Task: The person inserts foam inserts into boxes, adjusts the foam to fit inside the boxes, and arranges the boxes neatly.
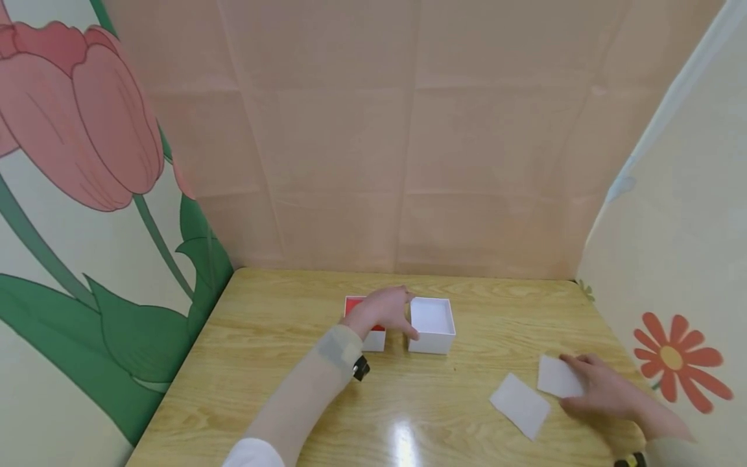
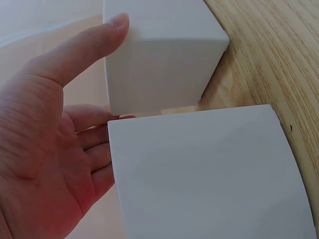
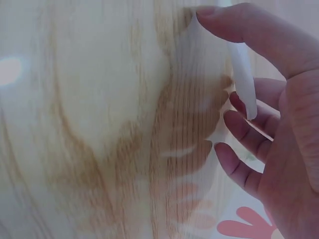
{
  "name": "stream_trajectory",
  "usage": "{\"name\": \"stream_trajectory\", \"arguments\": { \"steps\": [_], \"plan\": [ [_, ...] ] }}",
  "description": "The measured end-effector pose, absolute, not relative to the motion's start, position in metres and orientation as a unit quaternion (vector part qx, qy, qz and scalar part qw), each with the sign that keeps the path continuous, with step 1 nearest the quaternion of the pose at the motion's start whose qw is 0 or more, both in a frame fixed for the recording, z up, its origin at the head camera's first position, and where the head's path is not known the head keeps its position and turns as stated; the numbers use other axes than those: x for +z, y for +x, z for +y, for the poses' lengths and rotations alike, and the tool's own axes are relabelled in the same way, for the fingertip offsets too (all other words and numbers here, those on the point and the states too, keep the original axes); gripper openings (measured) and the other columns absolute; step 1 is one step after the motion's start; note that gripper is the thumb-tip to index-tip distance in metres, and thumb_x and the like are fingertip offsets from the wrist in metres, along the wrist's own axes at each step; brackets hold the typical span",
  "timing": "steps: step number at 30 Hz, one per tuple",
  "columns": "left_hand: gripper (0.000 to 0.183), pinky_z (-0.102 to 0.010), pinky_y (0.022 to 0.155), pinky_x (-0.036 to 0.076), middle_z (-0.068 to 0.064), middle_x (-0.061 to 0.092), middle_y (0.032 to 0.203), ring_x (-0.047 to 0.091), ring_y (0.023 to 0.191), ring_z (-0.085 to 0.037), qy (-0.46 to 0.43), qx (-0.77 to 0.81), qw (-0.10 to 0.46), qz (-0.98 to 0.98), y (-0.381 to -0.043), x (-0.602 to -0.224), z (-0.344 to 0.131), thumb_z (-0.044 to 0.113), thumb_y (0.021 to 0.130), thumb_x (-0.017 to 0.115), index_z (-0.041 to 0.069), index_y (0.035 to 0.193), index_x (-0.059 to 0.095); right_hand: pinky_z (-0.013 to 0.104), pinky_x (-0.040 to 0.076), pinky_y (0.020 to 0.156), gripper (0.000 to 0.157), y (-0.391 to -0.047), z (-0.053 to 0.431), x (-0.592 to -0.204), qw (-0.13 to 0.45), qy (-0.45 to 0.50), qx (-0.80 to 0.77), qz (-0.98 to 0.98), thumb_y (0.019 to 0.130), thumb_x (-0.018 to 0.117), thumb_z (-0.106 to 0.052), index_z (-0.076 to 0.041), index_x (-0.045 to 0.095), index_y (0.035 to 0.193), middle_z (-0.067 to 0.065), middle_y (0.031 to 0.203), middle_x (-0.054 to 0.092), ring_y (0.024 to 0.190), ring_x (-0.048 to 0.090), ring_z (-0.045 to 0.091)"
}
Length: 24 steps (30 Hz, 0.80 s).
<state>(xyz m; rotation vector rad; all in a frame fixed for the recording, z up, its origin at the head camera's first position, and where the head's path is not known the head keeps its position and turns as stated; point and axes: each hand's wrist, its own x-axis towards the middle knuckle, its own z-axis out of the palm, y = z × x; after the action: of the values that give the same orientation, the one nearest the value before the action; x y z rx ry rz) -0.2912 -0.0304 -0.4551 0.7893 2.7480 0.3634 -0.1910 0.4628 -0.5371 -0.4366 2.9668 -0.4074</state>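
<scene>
My left hand [image 1: 382, 308] reaches over a white box with a red inside [image 1: 373, 340] and holds the left side of a second white box [image 1: 432, 344]. In the left wrist view the thumb lies on that box's front face, fingers at its far side; the red-lined box's white wall [image 2: 209, 169] is right beside it. This second box is topless, with a white inside. To the right, my right hand [image 1: 604, 386] pinches a small white paper sheet [image 1: 557, 376] low over the table. Another white sheet [image 1: 519, 405] lies flat to its left.
The wood-grain table [image 1: 262, 376] meets a plain pinkish backdrop [image 1: 408, 162] at the back. Flower-printed sheets [image 1: 671, 259] rise along the left and right sides, the right one close to my right hand.
</scene>
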Motion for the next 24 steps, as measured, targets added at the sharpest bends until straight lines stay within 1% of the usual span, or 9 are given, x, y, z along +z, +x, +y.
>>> {"name": "stream_trajectory", "arguments": {
  "steps": [3, 5, 7, 10, 13, 17, 24],
  "plan": [
    [0.100, -0.044, 0.122, 0.039, -0.006, 0.040, 0.170, 0.039, 0.155, -0.025, 0.271, 0.127, 0.130, 0.945, -0.291, -0.455, -0.031, 0.062, 0.085, 0.086, 0.015, 0.164, 0.046, 0.055, 0.056, 0.079, 0.101, -0.191, 0.462, -0.538, 0.028, -0.154, -0.138, 0.978, 0.073, 0.096, -0.049, 0.008, 0.056, 0.147, 0.033, 0.125, 0.059, 0.101, 0.064, 0.040],
    [0.101, -0.044, 0.122, 0.038, -0.006, 0.040, 0.170, 0.039, 0.155, -0.025, 0.271, 0.125, 0.129, 0.946, -0.291, -0.455, -0.031, 0.063, 0.085, 0.086, 0.015, 0.164, 0.046, 0.061, 0.056, 0.081, 0.100, -0.193, 0.462, -0.539, 0.019, -0.155, -0.143, 0.977, 0.075, 0.095, -0.051, 0.007, 0.056, 0.147, 0.036, 0.127, 0.060, 0.106, 0.064, 0.047],
    [0.101, -0.044, 0.123, 0.038, -0.007, 0.039, 0.170, 0.039, 0.155, -0.025, 0.272, 0.126, 0.129, 0.945, -0.291, -0.455, -0.031, 0.062, 0.085, 0.085, 0.015, 0.164, 0.046, 0.068, 0.054, 0.086, 0.099, -0.194, 0.462, -0.538, 0.017, -0.151, -0.151, 0.977, 0.078, 0.094, -0.051, 0.007, 0.055, 0.148, 0.039, 0.131, 0.058, 0.113, 0.061, 0.054],
    [0.100, -0.043, 0.123, 0.037, -0.008, 0.038, 0.171, 0.038, 0.156, -0.025, 0.272, 0.126, 0.127, 0.945, -0.291, -0.456, -0.032, 0.063, 0.085, 0.085, 0.015, 0.164, 0.046, 0.073, 0.050, 0.091, 0.098, -0.197, 0.460, -0.538, 0.005, -0.156, -0.163, 0.974, 0.079, 0.094, -0.050, 0.007, 0.055, 0.148, 0.040, 0.135, 0.057, 0.120, 0.057, 0.060],
    [0.100, -0.043, 0.123, 0.037, -0.008, 0.035, 0.172, 0.037, 0.156, -0.026, 0.268, 0.132, 0.128, 0.946, -0.291, -0.457, -0.033, 0.062, 0.085, 0.085, 0.016, 0.164, 0.046, 0.073, 0.050, 0.091, 0.097, -0.199, 0.455, -0.536, -0.006, -0.163, -0.170, 0.972, 0.078, 0.095, -0.049, 0.007, 0.055, 0.147, 0.040, 0.137, 0.057, 0.121, 0.056, 0.062],
    [0.101, -0.043, 0.122, 0.038, -0.006, 0.032, 0.174, 0.035, 0.157, -0.026, 0.262, 0.141, 0.128, 0.946, -0.290, -0.459, -0.033, 0.062, 0.084, 0.086, 0.016, 0.165, 0.045, 0.072, 0.052, 0.089, 0.099, -0.204, 0.444, -0.531, -0.003, -0.162, -0.173, 0.971, 0.080, 0.094, -0.051, 0.007, 0.053, 0.149, 0.040, 0.139, 0.054, 0.120, 0.057, 0.063],
    [0.101, -0.043, 0.122, 0.039, -0.007, 0.031, 0.174, 0.037, 0.156, -0.026, 0.263, 0.136, 0.126, 0.947, -0.290, -0.460, -0.034, 0.063, 0.085, 0.085, 0.017, 0.165, 0.044, 0.072, 0.052, 0.090, 0.098, -0.208, 0.416, -0.520, -0.020, -0.172, -0.192, 0.966, 0.080, 0.094, -0.050, 0.005, 0.053, 0.150, 0.037, 0.141, 0.053, 0.121, 0.057, 0.061]
  ]
}}
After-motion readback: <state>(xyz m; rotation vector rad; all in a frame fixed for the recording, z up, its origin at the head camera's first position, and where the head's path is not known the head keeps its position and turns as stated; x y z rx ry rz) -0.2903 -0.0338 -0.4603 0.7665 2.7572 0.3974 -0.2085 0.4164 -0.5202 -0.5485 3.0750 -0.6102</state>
